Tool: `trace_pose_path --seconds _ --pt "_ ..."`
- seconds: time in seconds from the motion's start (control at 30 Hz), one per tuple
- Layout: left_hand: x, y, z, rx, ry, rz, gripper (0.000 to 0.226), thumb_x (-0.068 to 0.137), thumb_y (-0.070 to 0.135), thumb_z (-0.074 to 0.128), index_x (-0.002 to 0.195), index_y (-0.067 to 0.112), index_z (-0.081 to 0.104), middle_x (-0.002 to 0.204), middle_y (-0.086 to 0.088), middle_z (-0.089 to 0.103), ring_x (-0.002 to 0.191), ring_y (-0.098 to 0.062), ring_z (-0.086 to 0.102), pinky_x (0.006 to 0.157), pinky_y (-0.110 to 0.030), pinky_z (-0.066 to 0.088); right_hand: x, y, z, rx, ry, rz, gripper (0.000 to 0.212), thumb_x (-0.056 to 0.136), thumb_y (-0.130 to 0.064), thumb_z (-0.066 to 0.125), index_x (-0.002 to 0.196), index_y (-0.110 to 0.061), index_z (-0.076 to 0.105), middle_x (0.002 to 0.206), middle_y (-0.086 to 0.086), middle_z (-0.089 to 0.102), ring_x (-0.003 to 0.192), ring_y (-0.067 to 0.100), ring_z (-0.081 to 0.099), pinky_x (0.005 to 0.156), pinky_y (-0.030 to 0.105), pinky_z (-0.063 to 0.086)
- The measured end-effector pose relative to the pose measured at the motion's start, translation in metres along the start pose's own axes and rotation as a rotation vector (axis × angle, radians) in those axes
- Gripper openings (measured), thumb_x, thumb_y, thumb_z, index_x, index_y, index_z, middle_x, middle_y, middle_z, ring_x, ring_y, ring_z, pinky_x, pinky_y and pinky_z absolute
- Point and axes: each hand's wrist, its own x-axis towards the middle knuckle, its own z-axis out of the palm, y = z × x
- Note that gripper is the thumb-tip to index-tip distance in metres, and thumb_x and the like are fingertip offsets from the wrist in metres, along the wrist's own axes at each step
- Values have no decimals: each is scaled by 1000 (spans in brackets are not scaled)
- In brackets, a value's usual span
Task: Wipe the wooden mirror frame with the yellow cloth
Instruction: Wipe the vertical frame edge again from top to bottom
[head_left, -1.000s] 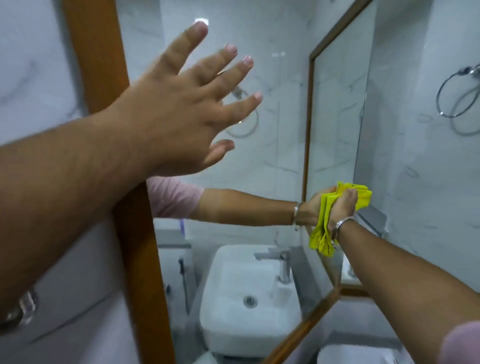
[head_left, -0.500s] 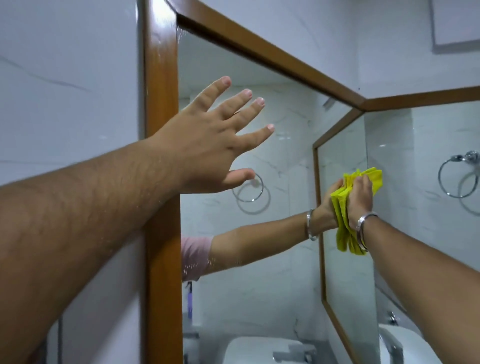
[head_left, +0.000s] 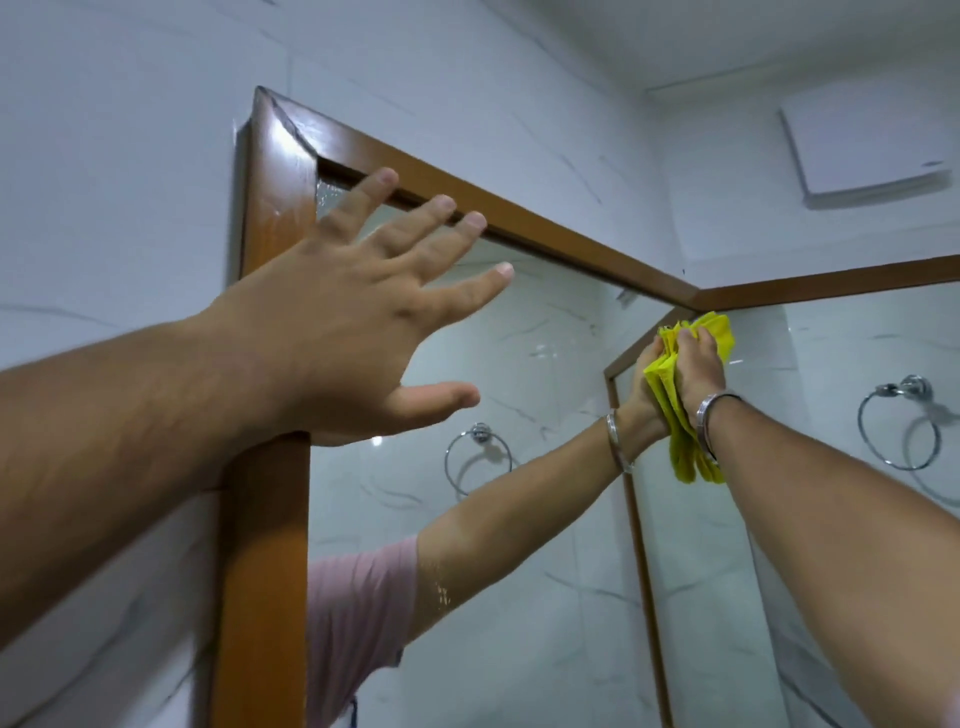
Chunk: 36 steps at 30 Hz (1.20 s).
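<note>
While we are pressing the cloth (head_left: 675, 405) against the right side of the mirror, just under the top corner of the frame (head_left: 270, 218), our right hand (head_left: 698, 364) is clamping the folded yellow fabric flat on the surface. At the centre right of the picture, the cloth is almost touching the top rail. Our left hand (head_left: 358, 322) is hanging with fingers spread apart, holding nothing, in front of the upper left corner. We are judging that the right edge is being finished now. The left post is showing some wet shine near its top, but we cannot tell if it is already wiped. The top rail and bottom probably are remaining.
</note>
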Motion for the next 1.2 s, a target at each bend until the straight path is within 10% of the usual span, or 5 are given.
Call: trace_pose_path --seconds 0.5,0.83,0.93,1.2 --pt "-10 -2 -11 -81 -59 -33 82 91 73 15 160 28 14 164 -12 17 152 -28 14 120 -61 9 -15 -37 11 -193 -48 -157 57 95 -39 33 148 -19 27 160 4 23 145 32 24 117 46 20" --pt "-82 -17 -26 -75 -220 -188 89 91 68 11 156 9 -2 163 -13 -11 151 -32 -12 122 -56 0 -212 -142 33 -189 -421 -931 70 90 -42 39 153 -21 16 162 1 5 151 24 -1 122 36 5" --pt "-112 -23 -38 -59 -296 -176 89 93 69 17 156 5 14 164 -16 7 151 -33 4 119 -60 12 -256 -189 48 -234 -516 -1163 72 88 -46 29 153 -17 16 162 3 8 151 25 0 123 40 6" --pt "-127 -19 -54 -36 -410 -139 97 90 78 11 155 7 28 163 -14 19 152 -32 11 120 -62 8 -295 -214 56 -142 -495 -1131 74 85 -32 36 153 -10 16 161 6 18 151 25 8 121 47 16"
